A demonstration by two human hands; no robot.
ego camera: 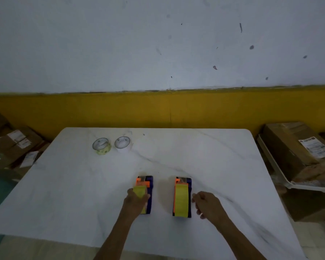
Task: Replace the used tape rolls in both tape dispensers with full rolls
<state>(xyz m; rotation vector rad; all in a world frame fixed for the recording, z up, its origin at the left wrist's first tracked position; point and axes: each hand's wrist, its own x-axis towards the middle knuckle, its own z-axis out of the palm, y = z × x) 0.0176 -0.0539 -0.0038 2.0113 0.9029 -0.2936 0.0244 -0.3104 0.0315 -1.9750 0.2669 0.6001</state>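
Note:
Two blue and orange tape dispensers stand side by side near the front of the white marble table (64,194), each loaded with a thick yellow roll. My left hand (135,201) rests on the left dispenser (148,186), fingers wrapped over its yellow roll. The right dispenser (182,197) stands free. My right hand (206,204) hovers just to its right, fingers loosely curled, holding nothing. Two thin, nearly used-up rolls lie flat at the table's far left: a yellowish roll (101,146) and a clear whitish roll (122,144).
Cardboard boxes (11,147) are piled on the floor to the left of the table. A large labelled box (293,151) sits in a white tray (308,185) on the right. A yellow and white wall stands behind the table.

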